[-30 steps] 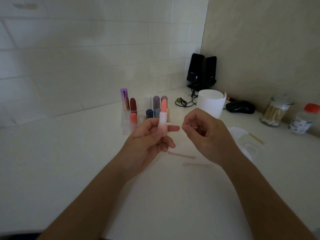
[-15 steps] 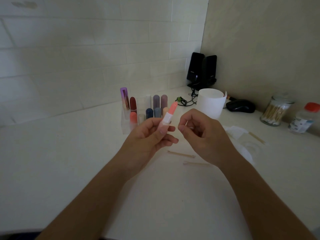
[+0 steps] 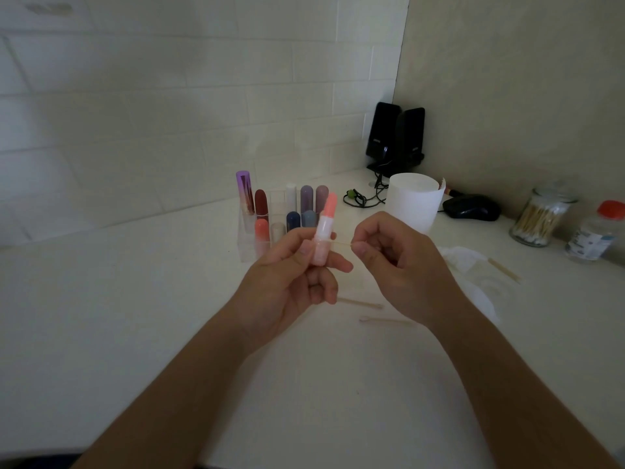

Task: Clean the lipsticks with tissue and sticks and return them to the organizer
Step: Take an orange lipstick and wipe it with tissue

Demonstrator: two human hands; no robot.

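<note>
Two forearms reach out over the white counter, which runs back to a tiled wall and a plain side wall. The left hand is curled around the lower barrel of a lipstick, gripping it between thumb and fingers. The right hand is beside it, thumb and forefinger pinching one end of a thin cotton swab.

In the far corner stand a pair of black speakers, with a tangled cable trailing from them. A white cup sits just in front, behind the right hand. The clear organizer stands behind the left hand, with capped lipsticks upright in its slots: purple, dark red, white, greys, blues and a coral one. Off to the right are a glass jar of cotton swabs, a black mouse and a small bottle with a red cap. Crumpled tissue lies near the right wrist, a flat wooden stick beside it.

The held lipstick is up in the air in front of the organizer, nearly upright and leaning slightly right, coral top over a pale pink base. The swab's far end touches its barrel. Two more swabs lie on the counter below the hands.
</note>
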